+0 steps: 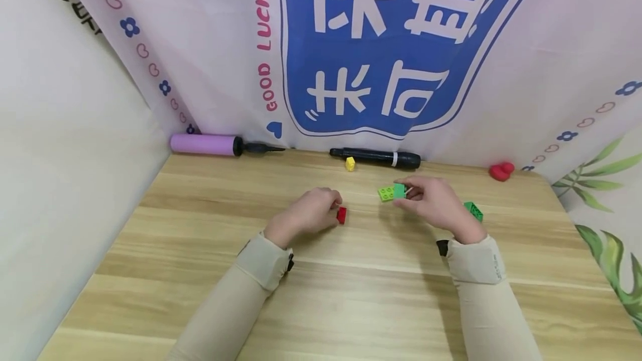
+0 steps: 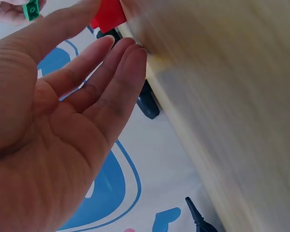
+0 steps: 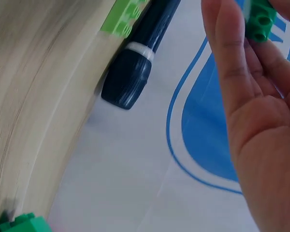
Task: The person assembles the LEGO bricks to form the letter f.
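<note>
A small red brick point(image 1: 342, 215) is at the fingertips of my left hand point(image 1: 308, 211), held between thumb and finger low over the table. In the left wrist view the thumb's tip overlaps that red brick point(image 2: 108, 17), while the other fingers curve loosely below. My right hand point(image 1: 435, 205) pinches a dark green brick point(image 1: 399, 191) by its sides; its round sockets show in the right wrist view point(image 3: 260, 21). Just behind it is a longer lime green brick point(image 1: 385, 194), studs up, partly covered by the dark green one in the head view.
Another green brick point(image 1: 473, 211) lies beyond my right wrist. A yellow brick point(image 1: 350, 164) sits by a black flashlight-like cylinder point(image 1: 373, 157) along the back edge. A purple hand pump point(image 1: 205, 144) lies back left, a red rounded object point(image 1: 501, 171) back right. Printed cloth hangs behind the table point(image 1: 311, 316).
</note>
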### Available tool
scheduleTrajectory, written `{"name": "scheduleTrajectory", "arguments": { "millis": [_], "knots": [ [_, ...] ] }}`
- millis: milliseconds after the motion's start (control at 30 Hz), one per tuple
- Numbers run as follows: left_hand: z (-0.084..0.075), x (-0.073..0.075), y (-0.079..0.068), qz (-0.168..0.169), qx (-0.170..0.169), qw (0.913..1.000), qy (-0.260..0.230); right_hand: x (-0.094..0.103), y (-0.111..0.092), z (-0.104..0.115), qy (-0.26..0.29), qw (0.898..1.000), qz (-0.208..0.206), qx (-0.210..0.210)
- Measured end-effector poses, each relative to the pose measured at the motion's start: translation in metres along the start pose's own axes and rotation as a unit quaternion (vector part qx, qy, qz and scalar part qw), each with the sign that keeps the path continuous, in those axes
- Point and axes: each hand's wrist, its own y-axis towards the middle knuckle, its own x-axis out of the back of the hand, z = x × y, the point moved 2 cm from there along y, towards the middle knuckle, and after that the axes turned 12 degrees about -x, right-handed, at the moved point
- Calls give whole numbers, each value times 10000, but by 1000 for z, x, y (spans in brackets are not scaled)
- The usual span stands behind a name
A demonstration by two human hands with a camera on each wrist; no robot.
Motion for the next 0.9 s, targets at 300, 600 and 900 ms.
{"name": "scheduleTrajectory", "arguments": {
  "millis": [300, 600, 900],
  "knots": [
    [3, -1, -1, 136, -66, 9999, -31, -17, 1, 22, 264, 9986, -304, 354],
    [1, -1, -1, 109, -168, 9998, -15, -29, 2, 35, 366, 9964, -314, 701],
    [0, -3, -1, 202, -116, 9997, 31, -34, 0, 39, 457, 9940, -498, 859]
  ]
}}
